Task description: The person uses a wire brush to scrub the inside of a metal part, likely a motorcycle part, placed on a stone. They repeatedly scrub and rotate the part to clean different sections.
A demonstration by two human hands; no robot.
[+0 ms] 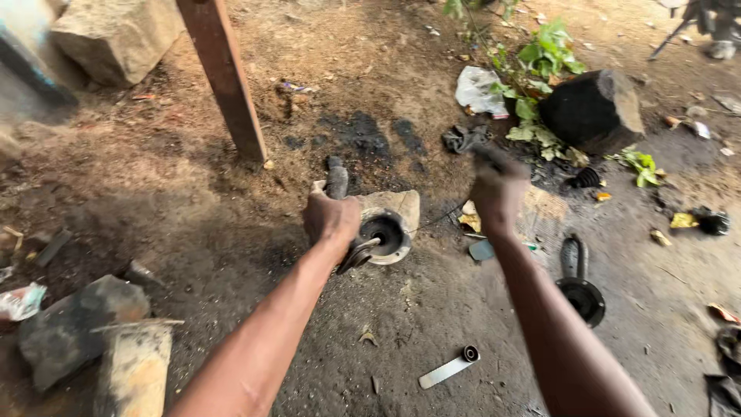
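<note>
My left hand (330, 218) grips a dark metal rod-like part (336, 181) that stands upright next to a round metal hub (386, 235) with a dark hollow centre, lying on the dirt ground. A small disc-shaped piece (356, 255) sticks out just below that hand. My right hand (498, 193) is raised to the right of the hub, closed round a dark handle (482, 150) that is blurred; its head is hard to make out.
A rust-red post (224, 73) stands behind. Stones lie at the top left (116, 35) and bottom left (73, 328). A black log stump (593, 110) and green weeds (540, 58) are at the right. A black disc part (580, 293) and a flat metal strip (449, 368) lie on the oily ground.
</note>
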